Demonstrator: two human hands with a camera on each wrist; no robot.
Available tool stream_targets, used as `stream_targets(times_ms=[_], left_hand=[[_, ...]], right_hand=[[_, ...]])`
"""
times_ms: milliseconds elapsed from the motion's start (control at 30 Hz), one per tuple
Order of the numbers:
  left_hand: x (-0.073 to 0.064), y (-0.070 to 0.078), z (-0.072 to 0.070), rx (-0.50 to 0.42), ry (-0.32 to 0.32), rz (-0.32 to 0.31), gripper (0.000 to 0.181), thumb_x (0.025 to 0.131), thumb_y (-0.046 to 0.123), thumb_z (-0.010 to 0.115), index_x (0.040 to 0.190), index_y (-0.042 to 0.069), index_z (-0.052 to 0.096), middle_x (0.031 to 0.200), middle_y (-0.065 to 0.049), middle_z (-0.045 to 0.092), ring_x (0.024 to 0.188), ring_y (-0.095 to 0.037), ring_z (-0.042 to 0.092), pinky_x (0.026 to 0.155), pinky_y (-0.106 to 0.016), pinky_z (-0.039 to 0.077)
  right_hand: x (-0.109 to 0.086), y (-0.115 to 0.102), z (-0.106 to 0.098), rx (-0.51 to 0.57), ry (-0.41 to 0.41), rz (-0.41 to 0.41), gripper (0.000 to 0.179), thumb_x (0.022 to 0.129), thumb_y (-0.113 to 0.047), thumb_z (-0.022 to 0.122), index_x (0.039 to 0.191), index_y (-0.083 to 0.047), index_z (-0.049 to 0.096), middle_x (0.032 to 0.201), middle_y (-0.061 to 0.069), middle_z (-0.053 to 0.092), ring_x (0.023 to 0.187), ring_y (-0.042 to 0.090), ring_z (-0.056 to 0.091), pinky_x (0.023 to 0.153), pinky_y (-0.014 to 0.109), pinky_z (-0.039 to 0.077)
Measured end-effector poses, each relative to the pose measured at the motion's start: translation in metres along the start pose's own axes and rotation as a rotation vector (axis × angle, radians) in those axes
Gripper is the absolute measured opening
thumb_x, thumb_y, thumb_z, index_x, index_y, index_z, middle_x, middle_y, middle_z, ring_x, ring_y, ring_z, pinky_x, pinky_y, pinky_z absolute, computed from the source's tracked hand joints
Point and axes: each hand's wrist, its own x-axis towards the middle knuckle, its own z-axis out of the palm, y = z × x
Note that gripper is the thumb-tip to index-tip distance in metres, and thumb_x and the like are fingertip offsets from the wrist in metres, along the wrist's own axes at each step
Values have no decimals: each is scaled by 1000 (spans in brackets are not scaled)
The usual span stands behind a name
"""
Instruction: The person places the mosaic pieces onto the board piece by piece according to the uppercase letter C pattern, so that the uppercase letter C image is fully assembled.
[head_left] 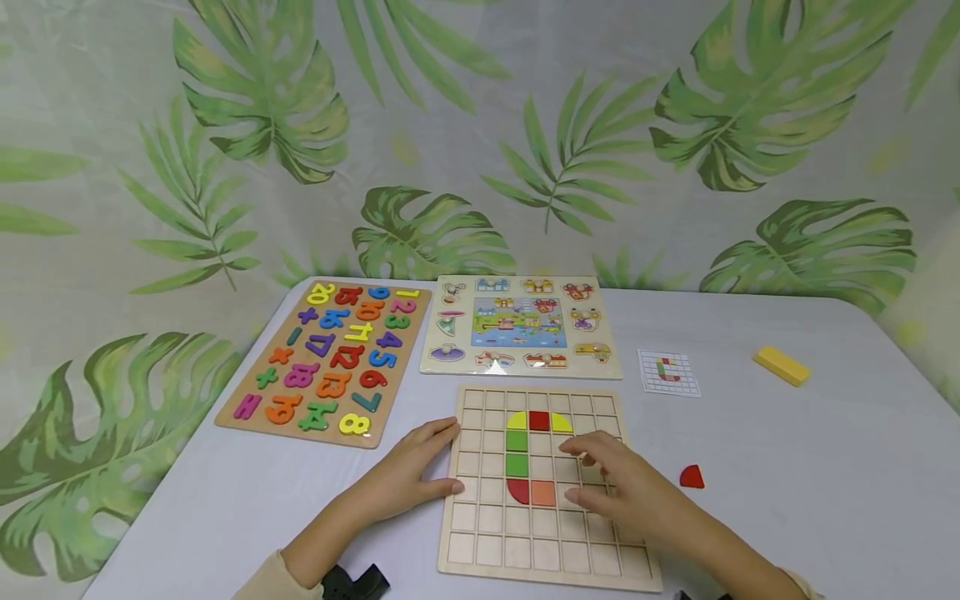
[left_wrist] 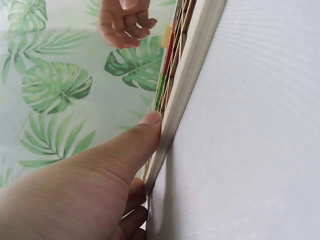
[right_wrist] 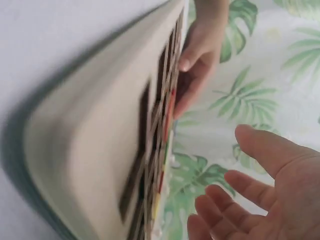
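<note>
A wooden grid board [head_left: 517, 552] lies on the table with coloured pieces in its cells. Yellow quarter-rounds [head_left: 517, 420] flank a red square [head_left: 538, 421] in the top row of pieces. Below on the left come two green squares [head_left: 517, 464], then a red quarter-round [head_left: 518, 490] beside an orange square [head_left: 543, 493]. My left hand [head_left: 408, 475] rests against the board's left edge, thumb and fingers spread along it. Over the right half of the board hovers my right hand [head_left: 622, 487], fingers loosely bent and apart, holding nothing, as the right wrist view [right_wrist: 260, 200] also shows.
Right of the board lies a loose red quarter-round piece [head_left: 692, 477]. Behind it are a small pattern card [head_left: 669, 372] and a yellow block [head_left: 782, 366]. A number puzzle [head_left: 322, 358] and a picture puzzle [head_left: 520, 323] lie at the back, before a leaf-patterned curtain [head_left: 555, 125].
</note>
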Motion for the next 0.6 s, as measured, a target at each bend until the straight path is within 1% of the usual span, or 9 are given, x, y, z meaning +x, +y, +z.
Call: stream_targets(times_ms=[67, 200, 267, 333, 400, 433, 500, 567, 600], left_hand=[[0, 0, 0, 1, -2, -3, 78, 80, 50, 60, 140, 9, 32, 143, -3, 27, 130, -23, 23, 102, -42, 26], [0, 1, 0, 1, -2, -3, 78, 80, 49, 61, 140, 9, 32, 143, -3, 28, 130, -23, 23, 102, -42, 26], [0, 1, 0, -1, -1, -3, 78, 80, 49, 61, 140, 8, 33, 143, -3, 28, 130, -23, 24, 101, -43, 27], [0, 2, 0, -1, 1, -2, 78, 80, 49, 61, 140, 8, 33, 143, -4, 28, 129, -24, 24, 101, -43, 27], [0, 2, 0, 0, 1, -2, 78, 80, 48, 61, 140, 8, 33, 143, -4, 28, 129, -24, 24, 101, -43, 27], [0, 2, 0, 0, 1, -4, 77, 80, 48, 61, 140, 8, 33, 143, -4, 28, 129, -24, 24, 101, -43, 27], [0, 2, 0, 0, 1, -4, 77, 80, 48, 61, 140, 8, 33, 143, -4, 28, 129, -23, 24, 101, -42, 27], [0, 2, 0, 3, 0, -6, 77, 80, 49, 61, 140, 8, 33, 143, -3, 28, 130, -23, 24, 101, -42, 27], [0, 2, 0, 3, 0, -6, 77, 80, 49, 61, 140, 8, 33, 143, -3, 28, 130, -23, 24, 101, -42, 27]], right_hand=[[-5, -1, -9, -38, 54, -34, 46, 82, -38, 63, 121, -17, 50, 117, -12, 48, 98, 16, 51, 79, 34, 46], [-17, 3, -26, -141, 166, -97, 46, 80, -29, 69, 121, -21, 50, 119, -14, 47, 103, 11, 49, 80, 32, 46], [-24, 8, -33, -174, 207, -115, 48, 78, -24, 71, 121, -21, 51, 118, -12, 48, 101, 10, 48, 73, 28, 47], [-31, 15, -39, -200, 230, -97, 49, 77, -22, 72, 121, -21, 51, 118, -11, 49, 100, 10, 48, 72, 25, 46], [-38, 23, -43, -216, 240, -55, 48, 76, -22, 72, 120, -20, 52, 118, -11, 49, 100, 10, 47, 74, 18, 43], [-41, 28, -44, -224, 242, -36, 48, 76, -23, 73, 120, -19, 52, 117, -11, 50, 100, 9, 46, 75, 14, 40], [-48, 39, -46, -241, 242, -10, 47, 76, -25, 72, 119, -17, 53, 117, -10, 50, 106, 7, 43, 84, 7, 31], [-54, 50, -47, -256, 244, -9, 47, 76, -23, 73, 118, -15, 53, 115, -9, 51, 108, 4, 40, 87, 3, 22], [-56, 56, -47, -264, 248, -19, 47, 74, -21, 74, 117, -14, 54, 114, -8, 51, 107, 3, 40, 87, 3, 21]])
